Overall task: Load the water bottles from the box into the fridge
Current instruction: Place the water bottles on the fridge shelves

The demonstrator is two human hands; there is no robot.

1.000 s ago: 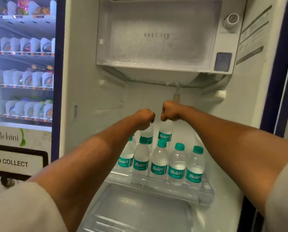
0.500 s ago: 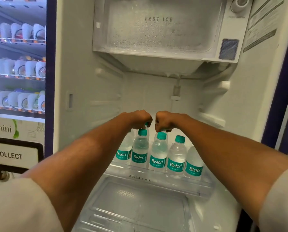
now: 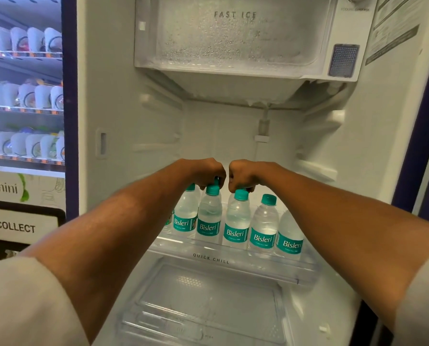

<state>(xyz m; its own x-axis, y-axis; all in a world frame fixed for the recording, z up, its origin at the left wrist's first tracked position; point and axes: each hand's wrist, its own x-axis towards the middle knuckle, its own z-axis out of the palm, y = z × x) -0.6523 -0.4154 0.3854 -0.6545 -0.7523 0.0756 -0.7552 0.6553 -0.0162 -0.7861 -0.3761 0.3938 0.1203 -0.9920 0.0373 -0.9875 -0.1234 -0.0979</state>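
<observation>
The left hand [image 3: 208, 174] and the right hand [image 3: 243, 175] each grip the cap of an upright bottle [image 3: 217, 181] directly beneath, mostly hidden behind the front water bottles [image 3: 237, 221] on the Quick Chill shelf [image 3: 233, 261].

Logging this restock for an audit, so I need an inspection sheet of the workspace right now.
Surface: Quick Chill shelf, clear plastic.
Job's things: water bottles upright in rows, labels forward; box not in view.
Clutter: nothing seen.
Hands: left hand and right hand each grip a rear bottle by its top.
Cables: nothing seen.
Surroundings: frosted Fast Ice compartment above; vending machine at left.
</observation>
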